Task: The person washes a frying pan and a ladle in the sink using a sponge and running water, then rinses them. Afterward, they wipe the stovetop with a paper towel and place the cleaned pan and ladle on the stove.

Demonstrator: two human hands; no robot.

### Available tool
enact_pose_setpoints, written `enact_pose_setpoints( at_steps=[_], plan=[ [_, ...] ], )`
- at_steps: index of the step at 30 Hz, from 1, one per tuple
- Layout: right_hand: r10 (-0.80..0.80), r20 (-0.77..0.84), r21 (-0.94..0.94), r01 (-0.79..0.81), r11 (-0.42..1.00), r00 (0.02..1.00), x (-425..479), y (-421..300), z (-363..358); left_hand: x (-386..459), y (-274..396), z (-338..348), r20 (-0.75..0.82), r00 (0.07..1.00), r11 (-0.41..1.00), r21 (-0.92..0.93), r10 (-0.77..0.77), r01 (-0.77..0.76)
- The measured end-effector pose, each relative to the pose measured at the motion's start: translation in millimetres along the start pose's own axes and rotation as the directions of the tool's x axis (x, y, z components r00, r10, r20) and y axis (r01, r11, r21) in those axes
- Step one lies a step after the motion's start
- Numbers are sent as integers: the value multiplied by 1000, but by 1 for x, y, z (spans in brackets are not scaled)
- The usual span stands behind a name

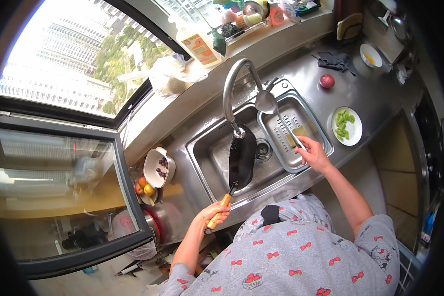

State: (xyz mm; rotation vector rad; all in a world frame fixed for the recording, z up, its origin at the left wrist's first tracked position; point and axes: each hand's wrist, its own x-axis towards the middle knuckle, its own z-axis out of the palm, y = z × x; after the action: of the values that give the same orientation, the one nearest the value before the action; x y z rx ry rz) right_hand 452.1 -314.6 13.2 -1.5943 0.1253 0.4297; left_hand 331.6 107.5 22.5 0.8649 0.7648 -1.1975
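Note:
My left hand (212,216) grips the wooden handle of a black frying pan (242,159). The pan is tilted on edge over the left basin of a stainless steel sink (211,144), right below the spout of a curved faucet (227,85). In my right hand (314,153) is the handle of a metal ladle (266,101), its bowl raised near the faucet's base. Under the ladle, a perforated drain basket (299,164) sits in the right part of the sink, with a yellowish sponge or cloth (299,132) inside.
Right of the sink are a white plate of cut green vegetable (355,129), a red onion (326,81), a dark cloth (335,62) and a white bowl (371,55). At left stand a white container with grapes (151,170), fruit (142,183) and an open window pane (70,192).

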Motion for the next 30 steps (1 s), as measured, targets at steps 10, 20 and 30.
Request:
enact_pose_setpoints(
  at_steps=[10,20,30],
  plan=[
    [182,330,-11,-189,982,926,33,2,40,56,-24,-19,-366,908,943,324,203,-80],
    [662,356,-28,-701,713,660,137,59,123,101,-32,-15,-520,776,854,518,358,-47],
    [660,531,287,-845,451,532,208,63,177,111,-34,-2,-575,714,813,583,400,14]
  ],
)
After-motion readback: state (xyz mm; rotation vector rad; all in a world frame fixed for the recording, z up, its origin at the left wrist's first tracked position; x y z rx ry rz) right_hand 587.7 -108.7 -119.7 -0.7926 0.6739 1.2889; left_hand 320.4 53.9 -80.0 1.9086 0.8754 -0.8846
